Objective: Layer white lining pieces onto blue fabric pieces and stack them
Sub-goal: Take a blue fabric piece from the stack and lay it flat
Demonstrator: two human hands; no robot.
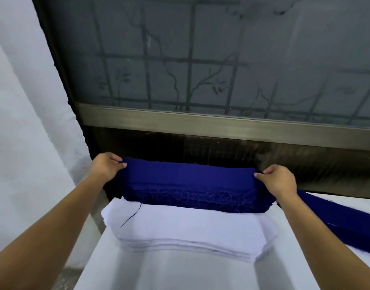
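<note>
left hand [108, 166]: fingers curled over the 9 o'clock end of a thick stack of deep-blue cut fabric pieces [188, 185], thumb on the near side, pinching the top layers.
right hand [278, 181]: grips the 3 o'clock end, thumb flat on top, fingers wrapped over the far edge. Both forearms are bare and come in from 7 and 5 o'clock.

The blue stack sits just below frame centre, long axis running 9 to 3, frayed cut edges facing the camera. Its near edge overlaps the 12 o'clock part of a stack of white lining pieces with a curved outline [188, 229]. Cannot tell if the blue stack is fully down or partly lifted.

The white stack lies on a white tabletop [179, 273], its layers visible along the 6 o'clock edge. A loose dark thread [131, 214] lies on the top white piece at its 10 o'clock, just beside the blue stack's near-left corner.

A long strip of deep-blue fabric [339, 214] runs from beside the right wrist toward 4 o'clock, on the table.

Behind: frosted glass window with grid bars and a branch pattern [200, 59] at 12 o'clock, brushed-metal frame rail [200, 120] under it, dark panel [221, 149] between the rail and the blue stack, white wall [22, 101] at 9 o'clock.
</note>
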